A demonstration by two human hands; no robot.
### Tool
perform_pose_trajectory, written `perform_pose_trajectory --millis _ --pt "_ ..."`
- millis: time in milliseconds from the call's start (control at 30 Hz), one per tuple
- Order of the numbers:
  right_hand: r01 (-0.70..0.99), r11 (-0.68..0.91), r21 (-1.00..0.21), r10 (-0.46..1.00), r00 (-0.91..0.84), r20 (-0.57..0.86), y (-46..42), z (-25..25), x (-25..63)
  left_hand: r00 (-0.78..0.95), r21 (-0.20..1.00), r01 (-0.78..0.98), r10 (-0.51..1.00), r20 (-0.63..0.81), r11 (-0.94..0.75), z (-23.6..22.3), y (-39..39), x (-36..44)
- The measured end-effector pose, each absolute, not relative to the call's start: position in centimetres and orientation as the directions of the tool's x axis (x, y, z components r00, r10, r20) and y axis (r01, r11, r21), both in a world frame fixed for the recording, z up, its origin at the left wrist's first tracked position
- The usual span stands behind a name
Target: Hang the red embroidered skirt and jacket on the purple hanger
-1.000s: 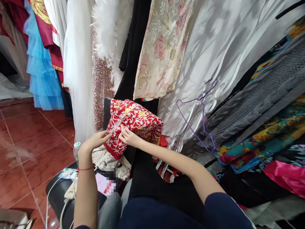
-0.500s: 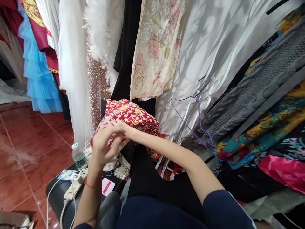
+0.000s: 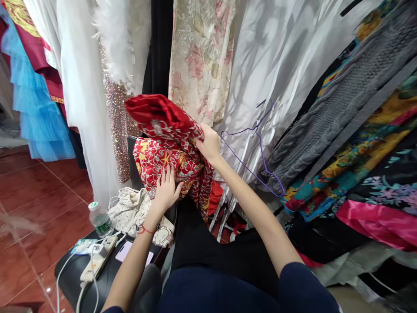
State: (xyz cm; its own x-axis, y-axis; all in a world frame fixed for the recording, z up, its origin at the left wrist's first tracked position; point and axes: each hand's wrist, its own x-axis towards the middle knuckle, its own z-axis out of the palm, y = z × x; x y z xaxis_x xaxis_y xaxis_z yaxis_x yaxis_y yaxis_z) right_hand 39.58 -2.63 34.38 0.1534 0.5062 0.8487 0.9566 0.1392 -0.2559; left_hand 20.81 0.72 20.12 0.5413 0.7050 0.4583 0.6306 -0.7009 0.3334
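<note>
Lower left of the frame: power strip (image 3: pixel 99 260) and bottle (image 3: pixel 100 218) are sitting on a black seat (image 3: pixel 70 278), polka-dot cloth (image 3: pixel 127 211) beside the bottle. Centre-left: left hand (image 3: pixel 167 191) is pressing on red embroidered garment (image 3: pixel 153 163), fingers slightly apart. Just right and above: right hand (image 3: pixel 209 143) is lifting a fold of it, fingers clamped on the fabric. Right of centre, beyond: purple hanger (image 3: pixel 260 134) is hanging before white fabric (image 3: pixel 252 56). Top centre: floral cloth (image 3: pixel 202 56) is hanging.

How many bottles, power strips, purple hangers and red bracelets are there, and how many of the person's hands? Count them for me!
Bottle: 1
Power strip: 1
Purple hanger: 1
Red bracelet: 1
Hands: 2, left hand and right hand
Total: 6
</note>
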Motion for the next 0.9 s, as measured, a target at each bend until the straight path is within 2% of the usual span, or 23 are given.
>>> perform_pose_trajectory --millis 100,200,333,400,467,567,700,800,900 --pt "0.881 0.168 -0.442 0.462 0.326 0.825 -4.9 30.9 43.6 0.48 0.332 0.628 0.686 0.546 -0.704 19.8 0.7 21.2" --pt "0.774 0.242 -0.584 0.447 0.446 0.776 -7.6 27.6 45.5 0.352 0.39 0.506 0.597 0.721 -0.769 22.1 -1.3 22.3" --pt "0.744 0.312 -0.591 0.443 0.437 0.783 -11.1 25.3 45.8 0.286 0.428 0.205 0.472 0.834 -0.88 27.2 -3.8 26.3" --pt "0.765 0.307 -0.566 0.438 0.414 0.798 -12.7 25.0 45.9 0.26 0.448 0.225 0.496 0.828 -0.865 29.4 -3.6 29.3" --pt "0.794 0.268 -0.545 0.439 0.404 0.803 -14.3 24.8 46.4 0.249 0.52 0.262 0.578 0.777 -0.813 30.9 -2.4 32.4" --pt "0.859 0.161 -0.486 0.412 0.389 0.824 -16.6 24.9 47.7 0.27 0.632 0.313 0.705 0.656 -0.709 31.5 -0.5 36.3" --pt "0.922 -0.141 -0.36 0.368 0.386 0.846 -19.0 25.5 49.6 0.39 0.624 0.332 0.705 0.592 -0.707 30.5 -0.5 39.2" --pt "0.922 -0.366 -0.128 0.473 0.303 0.828 -20.7 26.0 50.9 0.433 0.647 0.233 0.673 0.599 -0.726 29.2 -0.9 40.5" --pt "0.873 -0.475 0.107 0.604 0.236 0.761 -22.5 25.9 52.4 0.382 0.785 0.046 0.737 0.558 -0.618 27.9 -0.2 41.5"
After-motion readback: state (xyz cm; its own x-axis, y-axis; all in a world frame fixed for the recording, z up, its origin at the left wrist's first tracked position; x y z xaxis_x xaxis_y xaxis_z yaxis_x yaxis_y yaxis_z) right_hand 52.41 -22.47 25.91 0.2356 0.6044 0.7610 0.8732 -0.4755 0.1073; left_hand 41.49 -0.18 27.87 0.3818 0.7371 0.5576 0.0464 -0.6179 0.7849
